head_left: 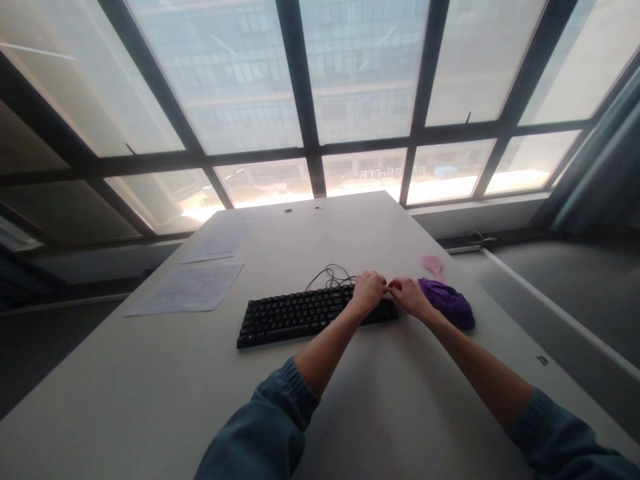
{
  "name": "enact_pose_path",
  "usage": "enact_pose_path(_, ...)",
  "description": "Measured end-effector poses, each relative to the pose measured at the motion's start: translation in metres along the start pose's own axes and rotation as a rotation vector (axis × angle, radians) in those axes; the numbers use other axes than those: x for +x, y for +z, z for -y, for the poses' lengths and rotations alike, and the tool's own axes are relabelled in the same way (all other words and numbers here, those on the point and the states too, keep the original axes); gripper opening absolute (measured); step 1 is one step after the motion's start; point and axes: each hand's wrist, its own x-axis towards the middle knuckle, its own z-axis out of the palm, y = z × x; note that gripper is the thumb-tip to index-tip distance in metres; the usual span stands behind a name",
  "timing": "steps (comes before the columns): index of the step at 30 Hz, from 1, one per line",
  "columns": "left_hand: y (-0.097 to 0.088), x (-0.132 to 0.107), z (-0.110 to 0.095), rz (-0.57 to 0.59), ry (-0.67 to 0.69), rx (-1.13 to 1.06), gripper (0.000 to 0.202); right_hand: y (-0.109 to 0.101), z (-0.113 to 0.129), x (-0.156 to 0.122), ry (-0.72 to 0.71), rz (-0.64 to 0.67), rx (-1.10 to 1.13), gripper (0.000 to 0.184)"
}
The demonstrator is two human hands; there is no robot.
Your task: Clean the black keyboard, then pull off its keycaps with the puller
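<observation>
A black keyboard (pixel 295 313) lies slightly slanted on the white table (pixel 320 413). Over its right end my left hand (pixel 370 289) is closed, fingers curled and covering part of the keys. My right hand (pixel 409 295) pinches just beside it, at the keyboard's right edge. The fingertips of both hands meet; whatever is between them is too small or hidden to name. A thin black cable (pixel 330 272) loops behind the keyboard, partly behind my left hand. Close to my right wrist lies a bundle of purple cloth (pixel 450 305).
A pink hairbrush (pixel 432 265) lies behind the purple cloth, near the table's right edge. Two printed sheets, a near sheet of paper (pixel 185 290) and a far sheet of paper (pixel 215 241), lie at the left. Large windows (pixel 360 73) stand beyond the table.
</observation>
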Motion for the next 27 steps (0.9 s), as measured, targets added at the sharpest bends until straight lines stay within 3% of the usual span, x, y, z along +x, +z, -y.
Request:
enact_pose_path(9,0.007,0.001,-0.006,0.004,0.002,-0.001,0.018,0.013,-0.004,-0.006,0.094,-0.031,0.004,0.020)
enact_pose_path(21,-0.003,-0.019,-0.007,-0.064,0.050,-0.064,0.020,0.007,0.005,-0.021,0.031,-0.075,0.033,0.022)
enact_pose_path(27,0.000,-0.045,-0.011,-0.075,0.195,-0.063,0.021,0.003,0.003,-0.052,-0.053,-0.054,0.048,0.024)
